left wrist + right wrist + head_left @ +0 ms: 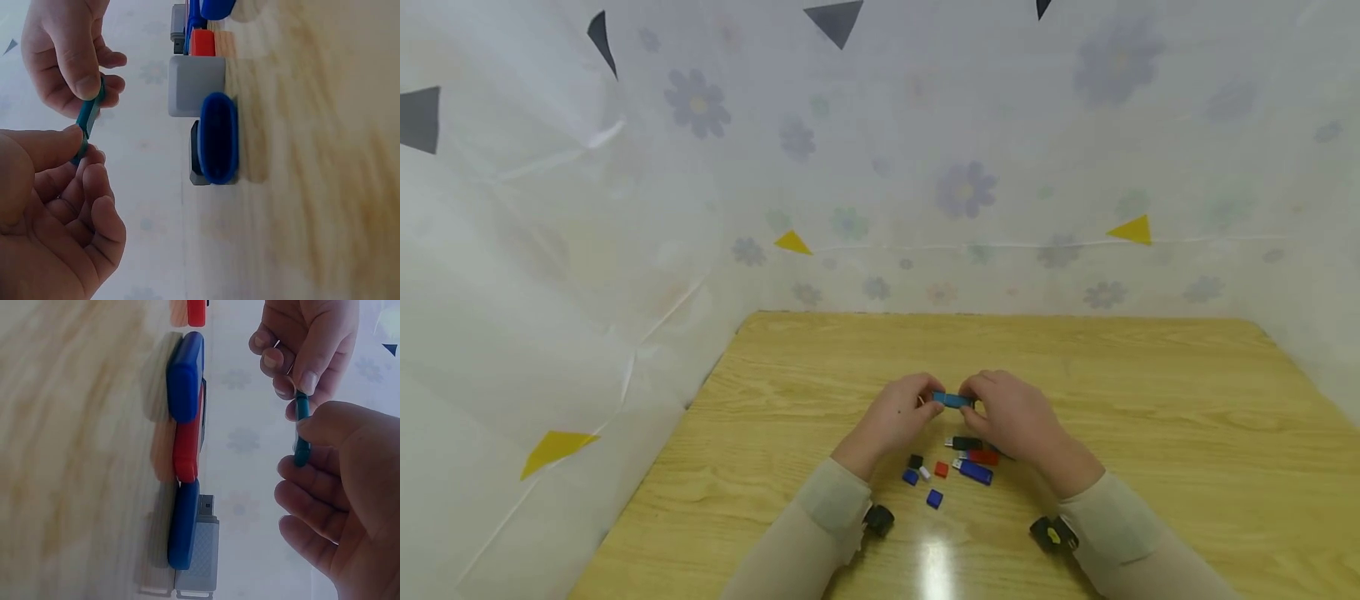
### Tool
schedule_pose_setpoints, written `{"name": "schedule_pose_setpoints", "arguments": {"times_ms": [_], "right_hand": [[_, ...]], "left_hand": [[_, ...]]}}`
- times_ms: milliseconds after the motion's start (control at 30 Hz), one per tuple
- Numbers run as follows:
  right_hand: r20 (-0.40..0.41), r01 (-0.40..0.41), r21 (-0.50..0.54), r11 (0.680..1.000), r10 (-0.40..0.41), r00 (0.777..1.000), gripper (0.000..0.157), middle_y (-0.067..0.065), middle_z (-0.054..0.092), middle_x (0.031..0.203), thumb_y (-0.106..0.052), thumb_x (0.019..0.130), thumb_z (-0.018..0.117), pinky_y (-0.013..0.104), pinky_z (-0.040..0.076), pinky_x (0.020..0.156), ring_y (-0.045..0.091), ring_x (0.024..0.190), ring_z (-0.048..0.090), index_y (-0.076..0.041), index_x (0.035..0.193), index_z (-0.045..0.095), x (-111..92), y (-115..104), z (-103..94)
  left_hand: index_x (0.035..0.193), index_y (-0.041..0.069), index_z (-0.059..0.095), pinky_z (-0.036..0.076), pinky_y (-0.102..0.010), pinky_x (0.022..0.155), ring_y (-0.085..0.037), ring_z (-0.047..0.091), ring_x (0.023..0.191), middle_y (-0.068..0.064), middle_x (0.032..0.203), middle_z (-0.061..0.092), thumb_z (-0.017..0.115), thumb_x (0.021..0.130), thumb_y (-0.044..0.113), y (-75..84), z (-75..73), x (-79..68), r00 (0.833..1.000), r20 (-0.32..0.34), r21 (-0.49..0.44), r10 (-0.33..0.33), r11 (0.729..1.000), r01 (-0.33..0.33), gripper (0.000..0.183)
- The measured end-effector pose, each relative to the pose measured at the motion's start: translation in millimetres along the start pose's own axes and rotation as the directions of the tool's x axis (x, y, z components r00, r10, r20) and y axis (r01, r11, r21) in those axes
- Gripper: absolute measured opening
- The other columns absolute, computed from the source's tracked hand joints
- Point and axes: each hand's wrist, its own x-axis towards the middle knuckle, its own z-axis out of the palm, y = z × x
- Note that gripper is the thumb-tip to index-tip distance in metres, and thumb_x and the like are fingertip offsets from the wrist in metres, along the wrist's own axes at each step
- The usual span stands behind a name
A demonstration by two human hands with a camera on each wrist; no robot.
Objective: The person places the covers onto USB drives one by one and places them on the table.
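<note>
Both hands hold a teal-blue USB flash drive (952, 401) above the table, one at each end. My left hand (895, 417) pinches its left end between thumb and fingers, and my right hand (1018, 417) pinches its right end. In the left wrist view the teal drive (91, 115) slants between the two thumbs, with a joint near the left thumb. Fingers cover much of it. Nearer me lie a black flash drive (966, 443), a red one (983, 457) and a blue one (976, 473), connectors bare and pointing left.
Left of the drives lie small loose caps: black (916, 460), white (924, 472), red (942, 470) and two blue, one (934, 499) nearest me. A grey drive (205, 550) shows in the right wrist view. A flowered sheet (880, 167) hangs behind the wooden table (1187, 433).
</note>
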Motion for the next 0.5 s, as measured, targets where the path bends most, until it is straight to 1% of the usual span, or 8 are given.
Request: {"name": "schedule_pose_setpoints", "arguments": {"times_ms": [133,267,400,500], "right_hand": [[-0.026,0.016,0.019,1.000,-0.016,1.000,0.012,-0.010,0.062,0.089,-0.025,0.090,0.076,0.030,0.048,0.061,0.011,0.078,0.054,-0.018,0.098,0.069,-1.4,0.9,3.2],[-0.048,0.027,0.033,0.999,-0.025,0.998,0.012,-0.011,0.060,0.087,-0.024,0.089,0.076,0.029,0.048,0.061,0.011,0.077,0.053,-0.018,0.097,0.069,-2.6,2.1,3.5],[-0.028,0.020,0.058,0.998,-0.018,0.999,0.013,-0.010,0.060,0.088,-0.024,0.090,0.076,0.029,0.048,0.062,0.010,0.076,0.052,-0.018,0.097,0.067,-4.2,3.4,6.1],[-0.023,0.018,0.082,0.996,-0.017,1.000,0.014,-0.009,0.061,0.087,-0.024,0.091,0.075,0.031,0.050,0.065,0.010,0.076,0.055,-0.017,0.098,0.065,-5.9,4.0,7.6]], "left_hand": [[0.116,0.018,0.066,0.047,-0.029,0.062,-0.012,0.055,0.074,0.008,0.091,0.060,0.062,0.103,0.027,-0.7,0.5,-0.7,1.000,0.018,-0.016,0.003,1.000,-0.003,0.016],[0.116,0.019,0.065,0.046,-0.029,0.061,-0.012,0.054,0.071,0.008,0.090,0.060,0.062,0.104,0.027,-0.9,2.9,-0.9,1.000,0.010,-0.029,0.013,1.000,-0.013,0.015],[0.115,0.020,0.065,0.044,-0.028,0.058,-0.013,0.051,0.068,0.006,0.085,0.059,0.062,0.103,0.027,-2.6,6.1,-2.6,1.000,0.006,-0.060,0.014,0.998,-0.014,0.014],[0.115,0.021,0.064,0.044,-0.029,0.058,-0.014,0.051,0.067,0.006,0.086,0.059,0.062,0.104,0.026,-3.7,8.2,-4.4,1.000,-0.010,-0.082,0.027,0.996,-0.027,0.013]]}}
